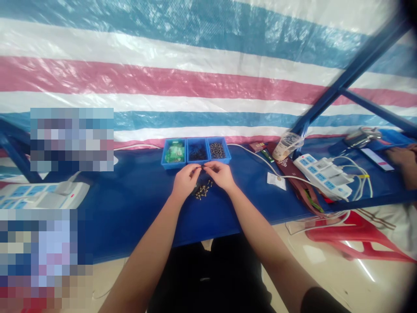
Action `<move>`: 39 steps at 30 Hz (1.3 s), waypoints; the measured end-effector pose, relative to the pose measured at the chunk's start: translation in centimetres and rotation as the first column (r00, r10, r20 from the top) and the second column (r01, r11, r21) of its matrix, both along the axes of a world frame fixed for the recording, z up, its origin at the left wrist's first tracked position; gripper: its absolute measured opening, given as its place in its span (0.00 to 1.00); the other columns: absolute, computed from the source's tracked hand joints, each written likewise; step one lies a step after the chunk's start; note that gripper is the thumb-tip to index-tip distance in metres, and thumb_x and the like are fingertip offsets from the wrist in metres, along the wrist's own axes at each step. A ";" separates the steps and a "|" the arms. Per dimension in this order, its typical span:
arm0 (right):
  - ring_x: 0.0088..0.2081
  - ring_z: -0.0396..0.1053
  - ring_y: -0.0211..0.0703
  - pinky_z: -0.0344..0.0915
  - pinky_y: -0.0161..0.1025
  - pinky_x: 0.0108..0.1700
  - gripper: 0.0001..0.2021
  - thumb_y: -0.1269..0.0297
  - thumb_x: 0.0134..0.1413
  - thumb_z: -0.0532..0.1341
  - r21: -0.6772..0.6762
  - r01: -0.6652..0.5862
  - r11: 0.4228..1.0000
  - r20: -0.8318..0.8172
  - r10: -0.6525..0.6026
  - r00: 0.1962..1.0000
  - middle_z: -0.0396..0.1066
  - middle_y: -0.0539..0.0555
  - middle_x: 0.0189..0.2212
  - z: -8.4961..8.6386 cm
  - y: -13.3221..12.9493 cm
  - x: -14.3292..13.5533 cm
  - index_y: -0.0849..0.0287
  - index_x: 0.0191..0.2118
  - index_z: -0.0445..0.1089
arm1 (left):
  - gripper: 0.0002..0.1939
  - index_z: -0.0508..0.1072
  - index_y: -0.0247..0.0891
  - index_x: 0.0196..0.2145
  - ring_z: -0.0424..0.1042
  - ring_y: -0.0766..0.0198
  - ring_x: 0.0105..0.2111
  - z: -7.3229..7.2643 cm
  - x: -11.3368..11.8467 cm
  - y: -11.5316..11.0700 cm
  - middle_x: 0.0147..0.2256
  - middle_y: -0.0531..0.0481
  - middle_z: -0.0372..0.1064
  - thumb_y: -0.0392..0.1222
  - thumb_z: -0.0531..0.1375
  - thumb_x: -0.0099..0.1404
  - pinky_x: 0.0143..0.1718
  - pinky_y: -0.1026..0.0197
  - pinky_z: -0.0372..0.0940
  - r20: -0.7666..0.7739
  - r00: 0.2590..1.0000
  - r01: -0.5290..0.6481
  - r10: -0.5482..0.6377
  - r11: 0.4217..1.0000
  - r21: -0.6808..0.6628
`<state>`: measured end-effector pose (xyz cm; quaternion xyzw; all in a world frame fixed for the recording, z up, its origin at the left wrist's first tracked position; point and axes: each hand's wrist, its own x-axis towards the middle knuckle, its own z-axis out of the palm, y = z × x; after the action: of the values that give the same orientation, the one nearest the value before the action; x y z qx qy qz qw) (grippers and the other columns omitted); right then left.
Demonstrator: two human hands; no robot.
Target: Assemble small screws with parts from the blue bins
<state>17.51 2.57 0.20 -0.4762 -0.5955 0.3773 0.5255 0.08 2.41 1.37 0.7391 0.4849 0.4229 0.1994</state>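
My left hand and my right hand meet fingertip to fingertip over the blue table. Between their pinched fingers is a small dark piece, too small to name. Just below the hands lies a loose pile of small brass-coloured and dark parts. Behind the hands stand three joined blue bins: the left bin holds green and white packets, the middle bin dark small pieces, the right bin many small metallic parts.
Power strips lie on both sides, with white cables. At the right are a clear plastic cup, a small white packet, a phone and another person's hand. A red stool stands below.
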 end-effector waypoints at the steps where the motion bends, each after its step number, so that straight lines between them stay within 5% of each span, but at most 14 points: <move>1: 0.34 0.76 0.42 0.73 0.40 0.39 0.12 0.56 0.52 0.65 -0.003 -0.007 1.000 -0.009 0.007 1.000 0.78 0.54 0.35 0.0 0.0 0.0 0.57 0.40 0.75 | 0.13 0.75 0.38 0.41 0.71 0.66 0.30 0.0 0.0 0.0 0.36 0.49 0.75 0.48 0.55 0.68 0.36 0.64 0.66 -0.003 1.000 0.003 -0.003 1.000 0.007; 14: 0.32 0.76 0.42 0.73 0.39 0.38 0.14 0.54 0.52 0.65 -0.013 -0.023 1.000 -0.047 0.022 0.999 0.78 0.55 0.35 0.0 0.0 -0.1 0.58 0.41 0.75 | 0.15 0.74 0.40 0.46 0.73 0.65 0.30 0.0 -0.2 -0.1 0.33 0.50 0.75 0.49 0.55 0.68 0.35 0.64 0.66 -0.009 1.000 0.009 -0.009 0.999 -0.053; 39: 0.33 0.74 0.42 0.71 0.39 0.37 0.11 0.57 0.52 0.65 0.039 0.000 0.999 0.036 -0.001 0.999 0.78 0.54 0.34 0.8 -0.6 -0.3 0.57 0.39 0.76 | 0.14 0.75 0.41 0.41 0.69 0.67 0.26 -0.1 -0.2 -0.2 0.34 0.51 0.75 0.50 0.54 0.68 0.32 0.64 0.64 -0.041 0.999 0.006 -0.008 0.999 -0.043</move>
<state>17.25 1.94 1.01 -0.4727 -0.6119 0.3571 0.5240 -0.16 2.24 1.30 0.7450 0.4952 0.3964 0.2067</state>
